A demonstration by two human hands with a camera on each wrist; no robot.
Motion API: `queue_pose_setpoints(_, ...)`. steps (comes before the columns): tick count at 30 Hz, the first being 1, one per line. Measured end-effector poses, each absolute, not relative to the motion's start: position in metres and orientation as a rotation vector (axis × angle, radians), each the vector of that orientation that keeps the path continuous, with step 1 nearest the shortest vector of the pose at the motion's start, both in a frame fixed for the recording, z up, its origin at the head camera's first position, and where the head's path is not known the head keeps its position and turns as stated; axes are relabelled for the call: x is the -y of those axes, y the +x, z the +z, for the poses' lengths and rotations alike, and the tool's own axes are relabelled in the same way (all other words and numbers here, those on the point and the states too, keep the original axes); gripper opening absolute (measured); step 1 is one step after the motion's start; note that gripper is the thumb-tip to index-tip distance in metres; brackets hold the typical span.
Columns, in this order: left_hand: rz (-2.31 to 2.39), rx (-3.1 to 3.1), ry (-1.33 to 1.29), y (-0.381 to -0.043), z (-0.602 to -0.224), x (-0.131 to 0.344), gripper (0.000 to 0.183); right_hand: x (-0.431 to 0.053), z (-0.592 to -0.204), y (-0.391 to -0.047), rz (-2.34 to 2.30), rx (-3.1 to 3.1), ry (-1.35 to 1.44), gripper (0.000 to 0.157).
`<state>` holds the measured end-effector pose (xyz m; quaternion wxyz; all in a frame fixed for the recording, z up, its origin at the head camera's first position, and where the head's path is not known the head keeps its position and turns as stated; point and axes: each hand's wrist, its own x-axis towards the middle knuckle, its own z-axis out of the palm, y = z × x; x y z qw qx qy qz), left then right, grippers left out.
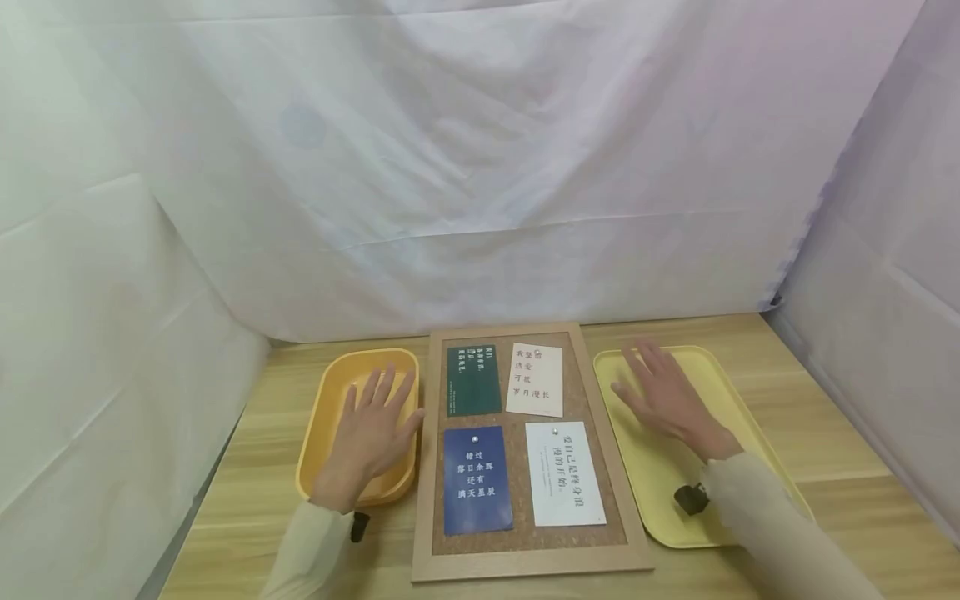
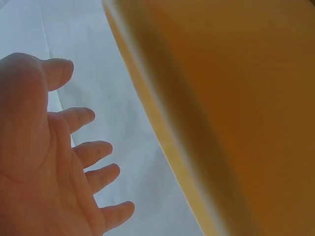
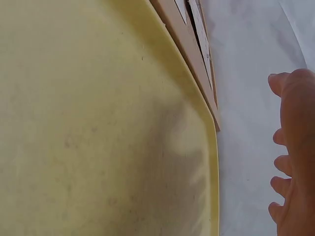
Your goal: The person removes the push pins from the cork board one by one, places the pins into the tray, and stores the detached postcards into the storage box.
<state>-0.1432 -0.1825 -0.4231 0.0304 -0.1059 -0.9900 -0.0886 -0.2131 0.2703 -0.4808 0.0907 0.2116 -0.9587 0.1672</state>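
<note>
Two hands over two containers, and we've got fingers apart on both sides!
Here's the left hand (image 1: pixel 375 429), fingers stretched wide over the orange bin (image 1: pixel 367 358); our left wrist view shows a gap between fingertips and rim. Over on the right, the right hand (image 1: pixel 667 400), slightly blurred, has thumb and fingers apart above the yellow tray (image 1: pixel 652 475). Between them lies the framed corkboard (image 1: pixel 532 565) with its four cards (image 1: pixel 477 492), one edge just beside the bin, the other close along the tray's rim, so we see slim room there. Wider wooden table (image 1: pixel 810 433) runs beyond the tray's outer edge, and white cloth (image 1: pixel 480 167) hangs behind.
</note>
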Motion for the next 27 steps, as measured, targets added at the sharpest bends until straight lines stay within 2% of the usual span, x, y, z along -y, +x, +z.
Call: queue_pose_setpoints(27, -0.325, 3.077, -0.527, -0.139, -0.431, 0.136, 0.062, -0.229, -0.475, -0.226, 0.526, 2.768, 0.765, 0.066)
